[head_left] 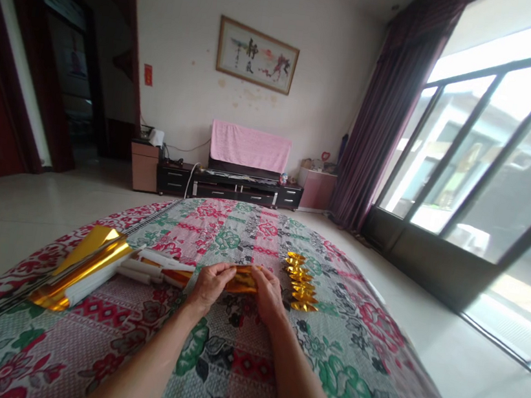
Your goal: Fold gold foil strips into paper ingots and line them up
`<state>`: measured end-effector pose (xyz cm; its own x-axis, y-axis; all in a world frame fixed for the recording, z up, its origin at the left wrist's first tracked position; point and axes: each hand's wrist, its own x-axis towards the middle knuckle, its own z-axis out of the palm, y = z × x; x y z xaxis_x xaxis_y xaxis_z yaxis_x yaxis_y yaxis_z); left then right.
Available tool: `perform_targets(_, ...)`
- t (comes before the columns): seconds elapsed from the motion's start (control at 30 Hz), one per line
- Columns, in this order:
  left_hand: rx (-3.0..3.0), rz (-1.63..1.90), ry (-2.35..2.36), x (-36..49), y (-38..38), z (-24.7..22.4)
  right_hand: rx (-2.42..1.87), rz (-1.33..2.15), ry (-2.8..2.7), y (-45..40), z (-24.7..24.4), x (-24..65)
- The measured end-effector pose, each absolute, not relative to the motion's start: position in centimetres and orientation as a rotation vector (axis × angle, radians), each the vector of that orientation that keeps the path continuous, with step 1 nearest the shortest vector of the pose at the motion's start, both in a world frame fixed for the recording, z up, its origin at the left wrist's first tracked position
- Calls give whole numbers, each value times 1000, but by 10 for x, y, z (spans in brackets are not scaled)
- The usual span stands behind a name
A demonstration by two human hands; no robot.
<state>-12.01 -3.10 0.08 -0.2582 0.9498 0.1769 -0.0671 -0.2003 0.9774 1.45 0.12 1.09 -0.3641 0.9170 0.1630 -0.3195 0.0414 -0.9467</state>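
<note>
Both hands meet over the middle of the cloth-covered table, with a piece of gold foil point(242, 281) stretched between them. My left hand point(211, 285) pinches the foil's left end between thumb and fingers. At its right end, my right hand point(267, 290) grips it the same way. Just right of my right hand, several folded gold foil pieces point(303, 287) stand in a row. On the left, a roll of gold foil and white paper point(90, 270) lies beside white rolled sheets point(141, 271), and more orange-gold foil point(180, 274) reaches toward my left hand.
A flowered cloth point(138, 352) covers the round table. Beyond it stand a low black cabinet point(234, 192) and a pink cloth point(250, 146) draped over something. Glass doors point(471, 161) and a dark curtain point(379, 109) are on the right.
</note>
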Motion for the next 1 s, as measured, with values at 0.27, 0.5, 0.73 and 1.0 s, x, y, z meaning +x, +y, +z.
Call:
perform_targets(0.27,1161,1675,1328,-119,-28,0,-799,1259,-1388,2,9,11)
perform_targets(0.5,1457,1548,1785,-121,-26,-2,-1004,916,-1570,5,5,10)
perform_targets(0.73,1816,1250,2303,-116,-26,-3,-1285,343,-1837,0,9,13)
perform_targets(1.0,2015,920,2447,-112,-33,-2,-1382,212,-2003,-2,3,12)
